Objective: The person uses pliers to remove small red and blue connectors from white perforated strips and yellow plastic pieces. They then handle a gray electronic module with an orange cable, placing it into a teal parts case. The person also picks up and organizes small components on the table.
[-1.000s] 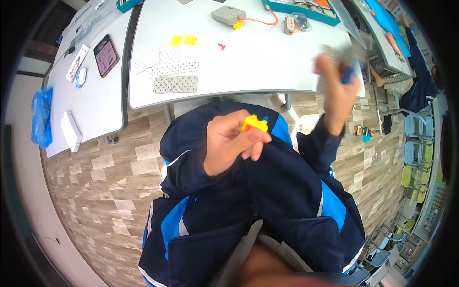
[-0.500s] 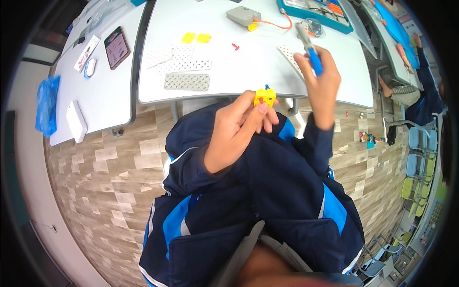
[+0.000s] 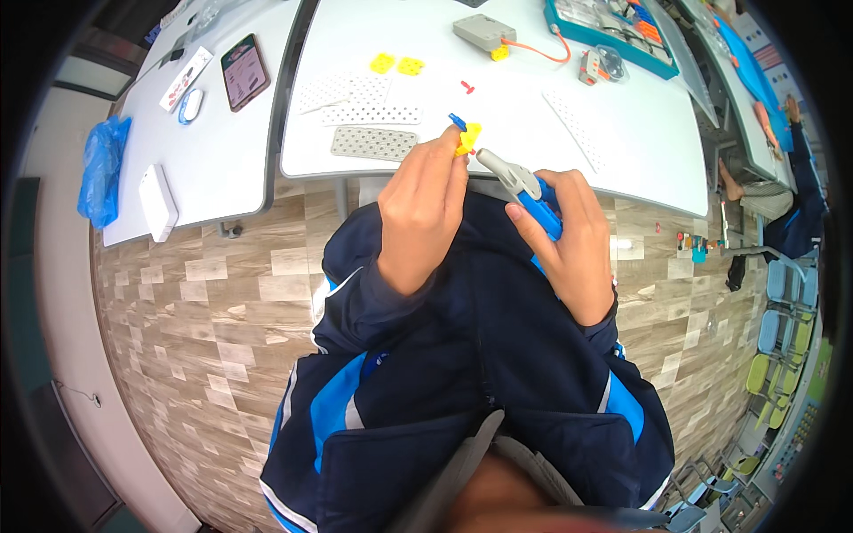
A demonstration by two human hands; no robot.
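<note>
Between its fingertips, my left hand (image 3: pixel 419 206) pinches a small yellow building piece (image 3: pixel 470 139). A blue peg (image 3: pixel 457 122) sticks out at the piece's far side, and a bit of red shows at its right edge. My right hand (image 3: pixel 569 238) is wrapped round a grey-and-blue plier-like tool (image 3: pixel 524 192). The tool's grey tip points left and lies right by the red bit; whether it touches cannot be told. On the table beyond lie a loose red peg (image 3: pixel 467 87) and two yellow pieces (image 3: pixel 396 64).
Grey and white perforated plates (image 3: pixel 374 142) lie at the table's near left. At the back stand a grey box (image 3: pixel 484 32) with an orange cable and a teal parts tray (image 3: pixel 613 44). A phone (image 3: pixel 244 73) and a blue bag (image 3: pixel 104 173) are on the left table.
My right hand has brought the tool down and left, from over the table to the yellow piece. My left hand has lifted and turned the piece, its fingers now pointing away from me.
</note>
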